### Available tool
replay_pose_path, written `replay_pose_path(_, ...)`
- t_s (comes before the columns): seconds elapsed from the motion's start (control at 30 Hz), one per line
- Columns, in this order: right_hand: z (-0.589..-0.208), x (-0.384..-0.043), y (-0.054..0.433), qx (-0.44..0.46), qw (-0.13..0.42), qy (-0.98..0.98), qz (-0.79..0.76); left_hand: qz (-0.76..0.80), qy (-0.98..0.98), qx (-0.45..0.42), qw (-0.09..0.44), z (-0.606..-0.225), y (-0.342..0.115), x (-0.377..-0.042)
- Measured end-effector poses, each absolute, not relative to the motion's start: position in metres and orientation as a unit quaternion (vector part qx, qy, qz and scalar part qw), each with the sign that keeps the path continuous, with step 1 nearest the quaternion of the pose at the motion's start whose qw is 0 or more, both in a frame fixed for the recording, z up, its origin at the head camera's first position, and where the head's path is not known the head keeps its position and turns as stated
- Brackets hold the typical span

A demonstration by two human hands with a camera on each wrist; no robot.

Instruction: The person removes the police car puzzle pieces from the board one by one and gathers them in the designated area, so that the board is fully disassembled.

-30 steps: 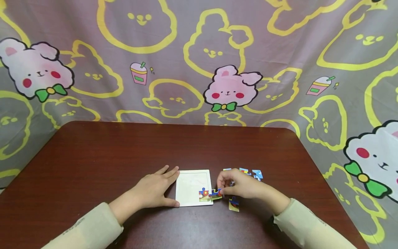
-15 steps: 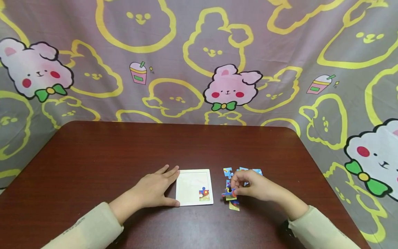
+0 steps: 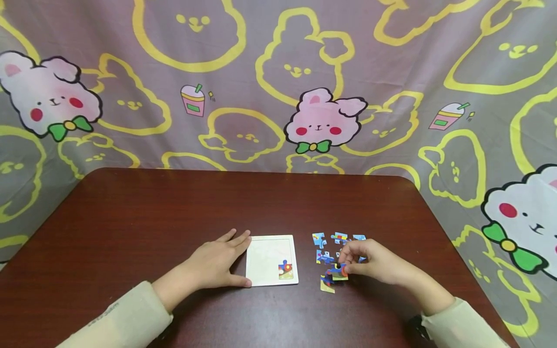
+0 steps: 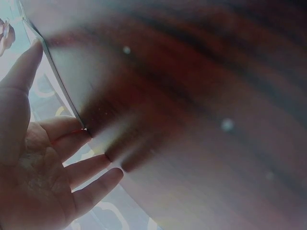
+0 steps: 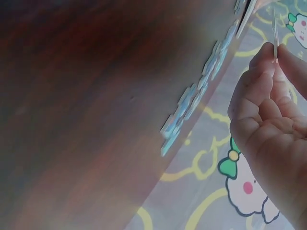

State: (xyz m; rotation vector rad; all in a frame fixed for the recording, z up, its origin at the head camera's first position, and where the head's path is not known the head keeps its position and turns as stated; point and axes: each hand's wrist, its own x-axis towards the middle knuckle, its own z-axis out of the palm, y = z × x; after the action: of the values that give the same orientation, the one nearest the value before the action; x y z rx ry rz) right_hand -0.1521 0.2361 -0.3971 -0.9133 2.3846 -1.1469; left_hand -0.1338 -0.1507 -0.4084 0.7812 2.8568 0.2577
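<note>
A square white puzzle tray (image 3: 265, 258) lies on the table, with one jigsaw piece (image 3: 285, 270) set in its lower right corner. My left hand (image 3: 215, 263) rests along the tray's left edge, fingers and thumb spread; in the left wrist view the thumb and a fingertip touch that edge. To the right of the tray, my right hand (image 3: 370, 258) pinches another jigsaw piece (image 3: 341, 274) between thumb and fingers. In the right wrist view this held piece (image 5: 276, 36) appears edge-on, raised off the table. It overlaps a loose piece (image 3: 327, 286) in the head view.
Several loose blue jigsaw pieces (image 3: 319, 239) lie in rough rows right of the tray, some partly hidden behind my right hand. The dark red-brown table (image 3: 209, 203) meets a patterned curtain (image 3: 243, 96) at its back and sides.
My right hand has moved right, away from the tray, carrying the pinched piece over the loose ones. My left hand and the piece in the tray have stayed in place.
</note>
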Motion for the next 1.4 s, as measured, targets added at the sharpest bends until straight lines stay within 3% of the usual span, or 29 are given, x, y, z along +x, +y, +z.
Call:
replay_pose_path(0.4,-0.404,-0.146,0.254,-0.314,0.230,0.814,-0.431,0.087,0.957,0.265,0.081,-0.406,-0.152,-0.134)
replay_pose_path(0.67,-0.406,-0.145,0.256,-0.288,0.241,0.828,-0.417,0.086,0.957,0.267,0.077,-0.408,-0.153,-0.135)
replay_pose_path(1.0,-0.401,-0.149,0.262,-0.283,0.190,0.867,-0.364,0.088,0.957,0.265,0.080,-0.408,-0.152,-0.134)
replay_pose_path(1.4,-0.393,-0.161,0.238,-0.305,0.173,0.876,-0.332,0.088,0.958,0.260,0.081,-0.409,-0.151,-0.134)
